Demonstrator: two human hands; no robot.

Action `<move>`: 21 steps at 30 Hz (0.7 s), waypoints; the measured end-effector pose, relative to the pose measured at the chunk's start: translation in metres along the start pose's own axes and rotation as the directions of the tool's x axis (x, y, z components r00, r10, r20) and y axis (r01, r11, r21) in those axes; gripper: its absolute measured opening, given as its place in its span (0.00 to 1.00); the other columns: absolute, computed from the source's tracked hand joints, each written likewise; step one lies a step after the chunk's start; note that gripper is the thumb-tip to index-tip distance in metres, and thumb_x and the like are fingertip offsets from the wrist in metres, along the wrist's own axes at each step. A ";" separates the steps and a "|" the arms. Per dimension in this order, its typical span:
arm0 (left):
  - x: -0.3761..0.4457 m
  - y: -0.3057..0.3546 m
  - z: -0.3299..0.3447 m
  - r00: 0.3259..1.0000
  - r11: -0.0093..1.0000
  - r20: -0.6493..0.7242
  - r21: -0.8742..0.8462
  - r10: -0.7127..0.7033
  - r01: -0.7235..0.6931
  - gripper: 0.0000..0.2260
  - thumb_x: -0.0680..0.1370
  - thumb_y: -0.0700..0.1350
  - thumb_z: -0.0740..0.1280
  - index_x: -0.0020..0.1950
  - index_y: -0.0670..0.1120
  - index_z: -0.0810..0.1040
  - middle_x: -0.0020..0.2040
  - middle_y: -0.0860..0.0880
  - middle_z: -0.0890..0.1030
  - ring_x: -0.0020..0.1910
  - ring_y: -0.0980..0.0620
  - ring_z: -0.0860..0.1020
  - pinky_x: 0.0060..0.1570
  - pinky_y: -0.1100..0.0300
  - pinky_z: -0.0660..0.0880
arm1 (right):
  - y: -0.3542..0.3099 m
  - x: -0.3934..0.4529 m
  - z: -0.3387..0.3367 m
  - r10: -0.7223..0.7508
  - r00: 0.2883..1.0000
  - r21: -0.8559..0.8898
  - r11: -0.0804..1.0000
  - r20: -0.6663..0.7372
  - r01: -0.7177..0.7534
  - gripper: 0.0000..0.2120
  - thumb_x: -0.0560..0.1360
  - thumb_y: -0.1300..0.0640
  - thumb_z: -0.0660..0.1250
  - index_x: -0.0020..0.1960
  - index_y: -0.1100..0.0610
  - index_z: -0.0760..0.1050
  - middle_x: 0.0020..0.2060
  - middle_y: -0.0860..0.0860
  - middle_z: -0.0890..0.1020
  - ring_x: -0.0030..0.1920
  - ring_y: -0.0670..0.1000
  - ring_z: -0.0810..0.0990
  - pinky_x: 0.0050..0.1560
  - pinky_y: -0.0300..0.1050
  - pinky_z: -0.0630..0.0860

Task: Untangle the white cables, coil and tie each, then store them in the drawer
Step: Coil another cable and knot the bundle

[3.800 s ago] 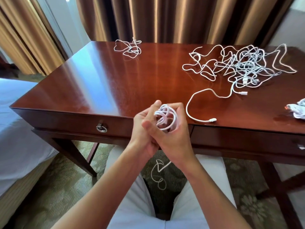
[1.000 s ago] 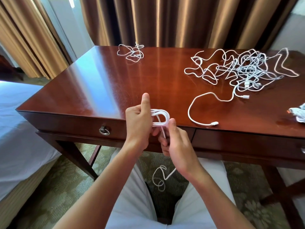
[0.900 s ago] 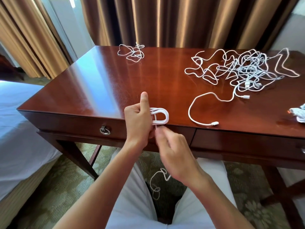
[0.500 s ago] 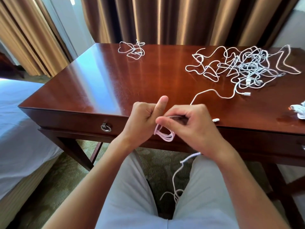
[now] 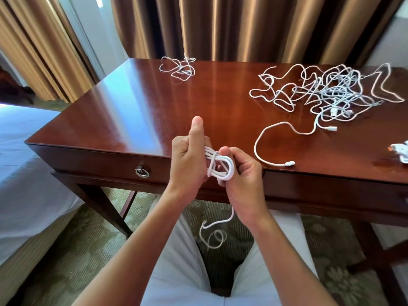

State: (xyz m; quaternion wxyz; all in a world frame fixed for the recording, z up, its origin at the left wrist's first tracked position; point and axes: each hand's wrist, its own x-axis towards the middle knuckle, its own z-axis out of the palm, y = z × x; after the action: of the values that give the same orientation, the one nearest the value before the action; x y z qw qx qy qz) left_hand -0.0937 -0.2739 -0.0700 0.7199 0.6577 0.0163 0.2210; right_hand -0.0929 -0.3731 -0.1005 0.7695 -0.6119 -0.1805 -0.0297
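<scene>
Scene: A seated person in white trousers point(image 5: 176, 272) works at the near edge of a polished wooden desk point(image 5: 143, 111), with gold-brown curtains point(image 5: 220, 25) hanging behind it.

Left hand: The left hand point(image 5: 187, 160) is closed around one end of a coiled white cable point(image 5: 220, 166), thumb pointing straight up, just in front of the desk's edge.

Right hand: The right hand point(image 5: 240, 175) grips the other end of the same coil, thumb and fingers curled around the looped strands.

Coil: The bundle lies sideways between the two hands, several loops side by side, with one strand crossing them upright near the left hand.

Loose tail: The cable tail point(image 5: 215, 233) drops from under the right hand and curls into a small loop between the knees, above the patterned carpet point(image 5: 77, 239).

Tangle: A large cable tangle point(image 5: 326, 91) sprawls over the far right of the desktop, one strand running out of it toward the near edge and ending in a connector point(image 5: 290, 163) just right of the right hand.

Small bundle: A smaller cable bundle point(image 5: 178, 67) sits well apart at the far edge of the desk.

Drawer: The left drawer point(image 5: 99, 161) is closed, its ring pull point(image 5: 142, 172) hanging on the front, left of the hands.

Edges: A white bed point(image 5: 22, 168) stands left of the desk; a white item point(image 5: 400, 151), cut off by the frame, lies at the desk's right side.
</scene>
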 end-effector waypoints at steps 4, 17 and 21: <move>-0.005 0.000 0.006 0.995 0.989 -0.027 0.109 0.100 -0.097 0.30 0.85 0.45 0.59 0.21 0.48 0.63 0.18 0.53 0.63 0.18 0.57 0.60 0.21 0.64 0.56 | -0.005 0.003 0.004 0.001 0.998 0.036 0.999 -0.061 0.001 0.12 0.79 0.50 0.65 0.38 0.51 0.78 0.29 0.44 0.78 0.31 0.42 0.73 0.31 0.38 0.71; 0.017 -0.019 -0.010 0.879 0.843 -0.186 0.424 0.439 -0.331 0.26 0.85 0.48 0.58 0.29 0.39 0.59 0.23 0.41 0.61 0.24 0.49 0.59 0.26 0.49 0.58 | 0.000 -0.023 0.005 0.059 0.980 -0.585 0.808 0.189 0.064 0.18 0.85 0.54 0.58 0.36 0.50 0.71 0.26 0.38 0.75 0.28 0.43 0.73 0.34 0.40 0.66; 0.021 -0.027 -0.028 0.883 0.652 0.065 0.650 0.465 -0.391 0.23 0.84 0.54 0.58 0.32 0.48 0.57 0.24 0.53 0.56 0.27 0.47 0.57 0.25 0.54 0.58 | -0.021 -0.019 -0.009 0.145 0.912 -0.693 0.698 0.384 0.181 0.14 0.83 0.51 0.61 0.39 0.51 0.74 0.26 0.37 0.74 0.28 0.42 0.70 0.33 0.37 0.65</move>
State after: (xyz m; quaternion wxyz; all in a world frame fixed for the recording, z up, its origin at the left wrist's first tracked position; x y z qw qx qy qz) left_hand -0.0761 -0.2412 -0.0942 0.3736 0.8364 -0.0255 0.4003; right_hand -0.1146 -0.3902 -0.0883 0.4142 -0.8524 -0.3181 0.0238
